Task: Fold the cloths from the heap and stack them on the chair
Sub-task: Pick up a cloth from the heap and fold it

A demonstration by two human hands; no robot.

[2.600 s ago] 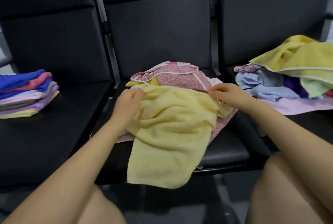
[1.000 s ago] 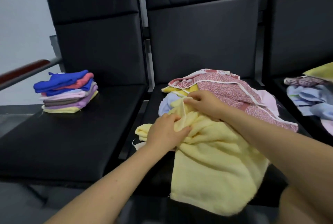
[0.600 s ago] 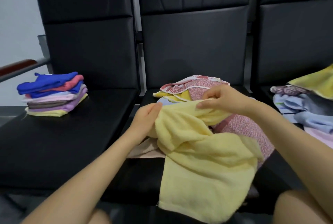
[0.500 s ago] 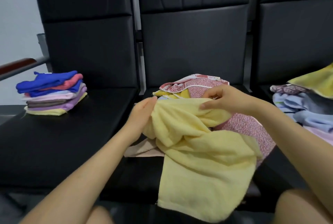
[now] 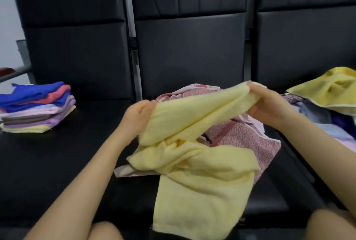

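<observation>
A pale yellow cloth (image 5: 200, 178) hangs over the front of the middle chair's seat (image 5: 269, 199). My left hand (image 5: 137, 116) grips its upper edge at the left. My right hand (image 5: 269, 104) grips the same edge at the right, stretching it between them. Under it lies a pink patterned cloth (image 5: 248, 137). A stack of folded cloths (image 5: 36, 107), blue on top, sits at the back left of the left chair's seat (image 5: 57, 162). The loose heap (image 5: 327, 104), with a brighter yellow cloth uppermost, fills the right chair.
Three black padded chairs stand side by side with tall backs (image 5: 190, 47). A beige cloth corner (image 5: 125, 171) sticks out beneath the yellow one. An armrest (image 5: 11, 72) runs at the far left. My knees (image 5: 107, 232) are below the seat edge.
My hands have moved apart along the yellow cloth's top edge and lifted it, so the bunched edge is now pulled out taut. The view shifted slightly.
</observation>
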